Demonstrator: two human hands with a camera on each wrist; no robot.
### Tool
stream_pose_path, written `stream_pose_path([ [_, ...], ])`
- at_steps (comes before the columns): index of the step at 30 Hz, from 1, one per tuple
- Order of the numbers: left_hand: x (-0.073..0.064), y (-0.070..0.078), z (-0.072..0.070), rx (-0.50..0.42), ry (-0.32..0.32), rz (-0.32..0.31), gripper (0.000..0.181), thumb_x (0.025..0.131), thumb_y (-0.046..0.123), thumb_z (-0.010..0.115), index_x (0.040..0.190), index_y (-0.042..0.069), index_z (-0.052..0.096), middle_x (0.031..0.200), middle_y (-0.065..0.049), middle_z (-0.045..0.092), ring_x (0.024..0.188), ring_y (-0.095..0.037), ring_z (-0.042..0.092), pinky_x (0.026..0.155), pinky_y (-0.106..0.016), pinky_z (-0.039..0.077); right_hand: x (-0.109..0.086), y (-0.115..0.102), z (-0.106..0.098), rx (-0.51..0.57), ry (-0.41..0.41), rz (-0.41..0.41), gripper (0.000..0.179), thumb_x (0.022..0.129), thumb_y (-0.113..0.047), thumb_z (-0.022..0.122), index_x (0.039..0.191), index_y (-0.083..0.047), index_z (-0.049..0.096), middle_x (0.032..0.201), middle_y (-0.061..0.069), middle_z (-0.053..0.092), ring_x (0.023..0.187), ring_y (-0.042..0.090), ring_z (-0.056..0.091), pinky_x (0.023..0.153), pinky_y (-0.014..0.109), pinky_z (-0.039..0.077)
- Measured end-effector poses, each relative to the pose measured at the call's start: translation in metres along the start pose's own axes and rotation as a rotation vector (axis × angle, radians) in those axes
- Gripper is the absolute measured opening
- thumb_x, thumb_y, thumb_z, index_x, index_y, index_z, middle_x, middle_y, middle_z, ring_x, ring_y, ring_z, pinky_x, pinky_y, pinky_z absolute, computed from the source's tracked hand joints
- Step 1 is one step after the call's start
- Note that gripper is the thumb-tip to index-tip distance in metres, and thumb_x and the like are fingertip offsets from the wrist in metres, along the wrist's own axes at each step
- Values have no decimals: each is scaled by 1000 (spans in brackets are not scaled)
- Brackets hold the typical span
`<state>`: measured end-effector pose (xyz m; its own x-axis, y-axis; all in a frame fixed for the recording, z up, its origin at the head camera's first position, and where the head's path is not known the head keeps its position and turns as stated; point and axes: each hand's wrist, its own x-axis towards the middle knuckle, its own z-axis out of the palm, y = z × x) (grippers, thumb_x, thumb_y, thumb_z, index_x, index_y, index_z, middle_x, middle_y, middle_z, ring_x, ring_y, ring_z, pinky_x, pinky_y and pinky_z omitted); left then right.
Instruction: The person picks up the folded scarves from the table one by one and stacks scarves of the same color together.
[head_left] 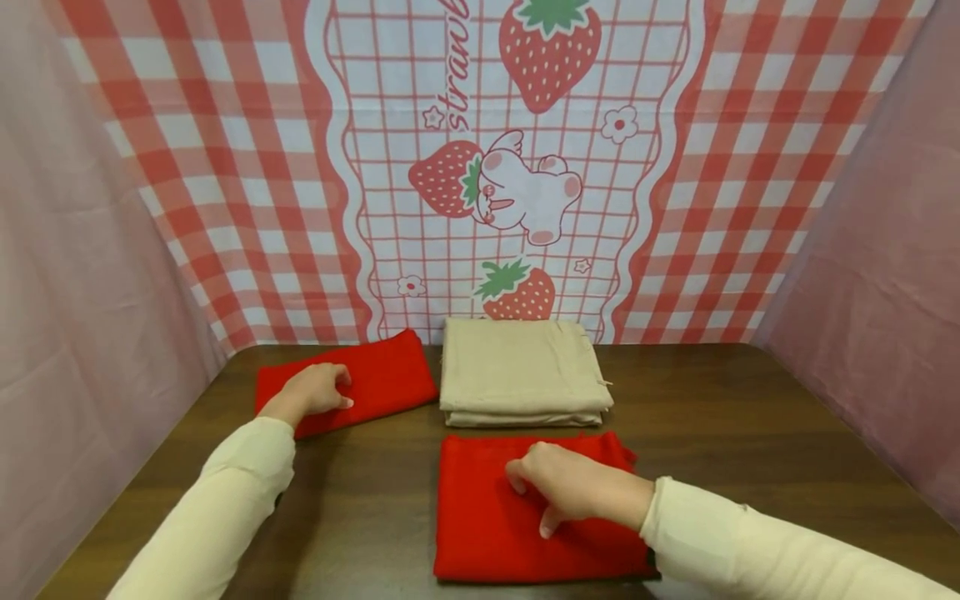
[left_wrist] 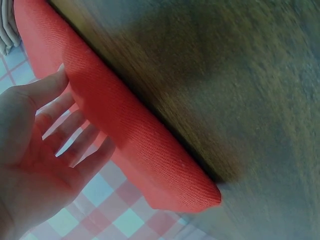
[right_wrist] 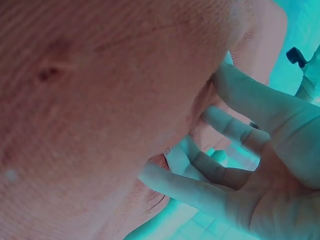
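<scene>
In the head view a folded red cloth lies at the back left of the table. My left hand is over its near side, and in the left wrist view the fingers are spread and loosely bent at the cloth's folded edge. A second folded red cloth lies at the front, with my right hand over its middle. The thumb stands apart from the bent fingers there. In the right wrist view the fingertips are at the cloth's surface; whether they press on it I cannot tell.
Behind the front red cloth sits a folded beige cloth, with the left red cloth close beside it. The brown wooden table ends at a strawberry-printed checked curtain. Pink curtains hang on both sides.
</scene>
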<state>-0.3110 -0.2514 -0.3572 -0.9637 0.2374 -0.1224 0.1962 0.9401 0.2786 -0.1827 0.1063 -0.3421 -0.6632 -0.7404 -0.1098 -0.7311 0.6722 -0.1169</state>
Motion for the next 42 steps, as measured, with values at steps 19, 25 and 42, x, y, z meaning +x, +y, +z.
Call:
stream_pose_path([
  [19,-8,0,3,63,-11,42,34,81,18,73,107,0,63,110,-21,64,101,-35,57,96,-52,48,-6,2,-10,69,-92,33,40,65,-23,88,92,-12,62,83,-2,60,76,6,49,70,20,46],
  [25,-15,-2,4,67,-11,80,32,81,18,74,105,-1,63,106,-20,65,99,-35,58,95,-51,48,4,4,-15,118,-144,75,34,68,-23,87,91,-13,63,78,-1,59,70,5,46,64,19,43],
  [42,-29,-2,2,94,-4,100,31,82,19,73,105,1,63,107,-18,64,98,-33,58,96,-51,48,52,-5,-15,241,57,26,27,79,-21,78,95,-4,64,84,7,64,75,12,54,69,21,45],
])
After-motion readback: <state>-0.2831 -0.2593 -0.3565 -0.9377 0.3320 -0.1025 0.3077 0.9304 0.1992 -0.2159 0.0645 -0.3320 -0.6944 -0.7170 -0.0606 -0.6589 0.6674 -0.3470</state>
